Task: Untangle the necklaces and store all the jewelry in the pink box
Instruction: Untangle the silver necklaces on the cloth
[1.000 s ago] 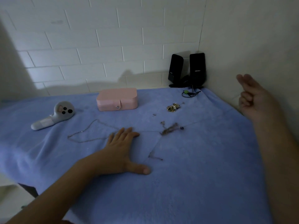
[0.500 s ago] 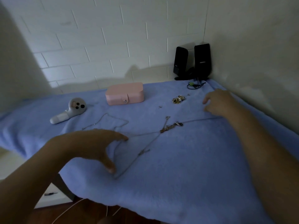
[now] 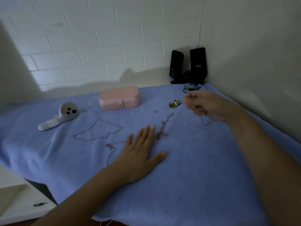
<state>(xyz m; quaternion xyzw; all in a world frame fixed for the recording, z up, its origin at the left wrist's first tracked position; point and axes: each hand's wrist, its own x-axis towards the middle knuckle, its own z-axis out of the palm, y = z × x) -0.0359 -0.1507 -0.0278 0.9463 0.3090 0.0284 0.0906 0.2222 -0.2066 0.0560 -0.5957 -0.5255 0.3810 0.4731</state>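
Two hands work at tangled necklaces on a blue blanket — the pink box sits closed at the back.
The left hand, arched half a second ago, now lies flat beside the knot, fingers straight and close together. The right hand has lifted off the blanket, fingers curled and blurred, seemingly pinching a thin chain that dangles beneath it — likely drawing one necklace free. A small gold pile lies right of the box; nothing looks stored yet.
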